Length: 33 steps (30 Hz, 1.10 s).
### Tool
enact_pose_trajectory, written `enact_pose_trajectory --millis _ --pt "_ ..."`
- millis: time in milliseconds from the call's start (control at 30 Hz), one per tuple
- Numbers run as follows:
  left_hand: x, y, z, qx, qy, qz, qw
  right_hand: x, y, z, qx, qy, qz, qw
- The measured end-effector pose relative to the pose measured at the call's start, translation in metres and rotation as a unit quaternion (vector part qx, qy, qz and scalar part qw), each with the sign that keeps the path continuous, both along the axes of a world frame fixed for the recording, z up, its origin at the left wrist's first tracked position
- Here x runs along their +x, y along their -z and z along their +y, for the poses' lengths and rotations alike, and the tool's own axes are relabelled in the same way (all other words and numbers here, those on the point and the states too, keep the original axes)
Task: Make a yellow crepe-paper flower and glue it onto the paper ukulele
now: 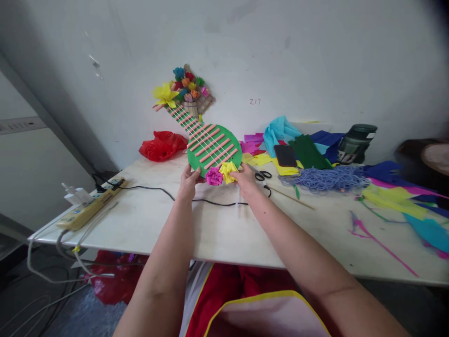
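Observation:
Both my hands hold a green paper craft lute (218, 140) by the lower edge of its round body, its neck slanting up to the left. Pink strips cross the body and neck, with white strings running lengthwise. My left hand (189, 181) grips the lower left rim, thumb on the front. My right hand (244, 179) grips the lower right, beside a yellow paper flower (228, 172). A magenta paper flower (213, 176) sits to the left of that one. At the neck's top is a larger yellow paper flower (165, 95). The fingers behind the lute are hidden.
Scissors (263, 175) and a thin stick (293, 197) lie right of my right hand. Beyond are a phone (285, 155), blue cord (326, 180), crepe paper (278, 133) and a dark bottle (356, 144). A power strip (89, 206) with a black cable stands left; a red bag (163, 146) lies behind.

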<state>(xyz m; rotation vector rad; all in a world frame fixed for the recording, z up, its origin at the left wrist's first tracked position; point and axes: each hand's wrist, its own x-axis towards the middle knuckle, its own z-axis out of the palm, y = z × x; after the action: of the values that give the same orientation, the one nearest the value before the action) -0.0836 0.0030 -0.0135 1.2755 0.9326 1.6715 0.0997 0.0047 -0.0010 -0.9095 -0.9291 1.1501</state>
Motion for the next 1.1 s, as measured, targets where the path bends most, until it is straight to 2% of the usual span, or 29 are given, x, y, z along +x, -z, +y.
enact_pose_trajectory --millis 233,533,1100 --pt "0.0012 -0.0019 -0.0016 0.011 0.002 -0.006 1.0 -0.0066 0.0042 0.002 0.046 0.048 -0.026 0.997" --pt "0.0029 -0.0023 -0.0022 0.012 0.005 -0.003 1.0 -0.0074 0.0008 0.0002 0.006 0.072 -0.032 0.997" --pt "0.0058 -0.0068 -0.0053 0.004 0.0 0.019 1.0 -0.008 0.005 0.0047 0.029 0.084 -0.026 0.996"
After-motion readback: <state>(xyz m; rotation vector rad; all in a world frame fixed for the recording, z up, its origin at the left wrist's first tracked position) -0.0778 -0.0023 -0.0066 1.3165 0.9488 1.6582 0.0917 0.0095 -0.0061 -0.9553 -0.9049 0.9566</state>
